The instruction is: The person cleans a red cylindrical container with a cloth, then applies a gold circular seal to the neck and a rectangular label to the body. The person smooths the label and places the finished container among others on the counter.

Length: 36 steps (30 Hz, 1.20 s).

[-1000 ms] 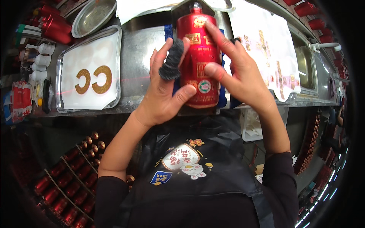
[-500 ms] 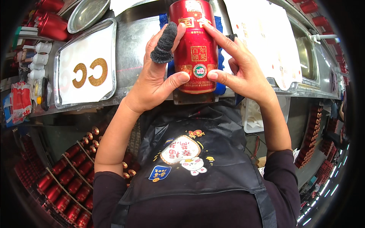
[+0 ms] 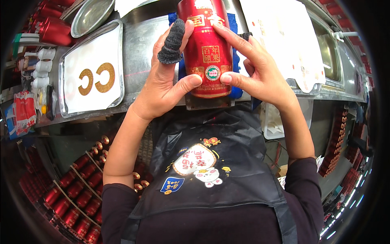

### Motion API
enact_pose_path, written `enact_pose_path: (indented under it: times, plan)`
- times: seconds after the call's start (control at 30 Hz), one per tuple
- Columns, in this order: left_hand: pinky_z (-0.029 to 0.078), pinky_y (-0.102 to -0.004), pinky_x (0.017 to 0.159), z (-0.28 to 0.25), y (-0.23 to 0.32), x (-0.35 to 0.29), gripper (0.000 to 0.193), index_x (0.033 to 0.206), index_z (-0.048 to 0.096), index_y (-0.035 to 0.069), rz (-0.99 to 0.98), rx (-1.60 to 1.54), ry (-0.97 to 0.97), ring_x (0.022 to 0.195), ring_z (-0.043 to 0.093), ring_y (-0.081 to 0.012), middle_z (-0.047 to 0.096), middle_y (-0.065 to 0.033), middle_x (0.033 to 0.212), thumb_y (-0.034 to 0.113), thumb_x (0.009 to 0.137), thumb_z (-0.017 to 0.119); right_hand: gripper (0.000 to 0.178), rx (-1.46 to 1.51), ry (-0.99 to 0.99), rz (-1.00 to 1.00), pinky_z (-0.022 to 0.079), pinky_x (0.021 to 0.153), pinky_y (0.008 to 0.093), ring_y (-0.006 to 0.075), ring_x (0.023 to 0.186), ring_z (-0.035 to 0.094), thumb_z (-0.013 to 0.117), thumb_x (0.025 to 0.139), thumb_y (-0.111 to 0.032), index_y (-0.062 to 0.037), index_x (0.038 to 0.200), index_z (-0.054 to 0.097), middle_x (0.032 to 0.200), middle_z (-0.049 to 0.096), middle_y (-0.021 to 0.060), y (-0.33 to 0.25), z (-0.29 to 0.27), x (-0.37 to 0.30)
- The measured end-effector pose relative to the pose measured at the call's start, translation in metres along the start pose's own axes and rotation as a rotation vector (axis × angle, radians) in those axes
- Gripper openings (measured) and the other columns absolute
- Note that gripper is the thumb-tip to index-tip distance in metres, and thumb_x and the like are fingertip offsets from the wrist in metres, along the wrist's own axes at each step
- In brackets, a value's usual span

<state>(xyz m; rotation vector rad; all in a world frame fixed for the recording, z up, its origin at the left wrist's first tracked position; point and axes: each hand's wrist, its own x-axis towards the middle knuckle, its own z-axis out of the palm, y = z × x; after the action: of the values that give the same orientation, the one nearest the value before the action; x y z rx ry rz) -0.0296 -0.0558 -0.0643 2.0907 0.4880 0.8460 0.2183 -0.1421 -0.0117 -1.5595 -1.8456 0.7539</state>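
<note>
A glossy red cylindrical bottle with gold lettering and a small round green-and-white emblem lies between my hands on a blue cloth. Its far end is cut off by the upper edge of the picture. My left hand holds its left side, thumb near the close end and fingers farther up. A black knitted sleeve covers one of this hand's fingers. On the other side my right hand presses thumb and forefinger to the red surface. Dark material shows around another right-hand finger, mostly hidden.
Left of the bottle, a metal tray bears a white sheet with two gold C-shaped pieces. A metal bowl stands behind. White sheets cover the right side. Racked red bottles fill the lower left.
The whole view has shifted slightly. My right forefinger sits a little nearer to me against the gold lettering. Both hands stay on the bottle.
</note>
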Motion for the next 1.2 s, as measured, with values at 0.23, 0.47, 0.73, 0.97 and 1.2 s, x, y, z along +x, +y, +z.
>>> enact_pose_path:
  times: [0.23,0.47,0.73,0.97,1.2]
  plan:
    - [0.019,-0.0447,0.124,0.0041,0.004,0.003,0.089,0.162,0.026,0.009,-0.011,-0.15,0.014,0.151,0.024,-0.0301,0.031,-0.0123,0.162,0.032,0.091,0.075,0.088,0.077,-0.036,0.079,0.03,0.054,0.0216,0.0058,0.066,0.032,0.083,0.08,-0.046,-0.0253,0.156,0.046,0.1,0.053,-0.0006,0.0043,-0.0047,-0.0016]
    - [0.02,-0.045,0.123,-0.001,0.0064,0.0068,0.095,0.162,0.026,0.008,0.001,-0.1,-0.015,0.148,0.027,-0.0297,0.031,-0.0139,0.16,0.032,0.087,0.079,0.094,0.095,-0.046,0.052,0.032,0.055,0.0209,0.005,0.067,0.034,0.086,0.077,-0.043,-0.026,0.158,0.042,0.121,0.059,0.002,0.0057,-0.0031,0.0005]
    - [0.018,-0.0447,0.124,0.0021,0.0058,0.0081,0.098,0.162,0.027,0.008,-0.011,-0.16,0.015,0.148,0.027,-0.0295,0.027,-0.0136,0.162,0.03,0.084,0.081,0.103,0.154,-0.074,0.072,0.032,0.055,0.0212,0.0051,0.066,0.035,0.089,0.072,-0.043,-0.0262,0.16,0.038,0.12,0.057,0.0015,0.0049,-0.0043,0.0019]
    - [0.018,-0.0448,0.124,0.0002,0.0019,0.0062,0.096,0.162,0.026,0.007,-0.012,-0.133,0.001,0.15,0.025,-0.0293,0.025,-0.0138,0.163,0.029,0.085,0.08,0.107,0.14,-0.092,0.091,0.032,0.054,0.0203,0.0045,0.063,0.034,0.09,0.071,-0.041,-0.026,0.161,0.035,0.131,0.056,0.0048,0.0052,-0.0043,0.0006]
    - [0.014,-0.0441,0.126,0.0013,0.0022,-0.0008,0.1,0.163,0.014,0.006,-0.092,-0.23,0.072,0.156,0.017,-0.0321,0.011,-0.0166,0.171,0.029,0.09,0.078,0.095,0.486,0.081,0.207,0.039,0.055,0.018,0.0001,0.063,0.044,0.083,0.083,-0.034,-0.0154,0.161,0.033,0.15,0.047,0.0076,0.0048,-0.0028,0.0052]
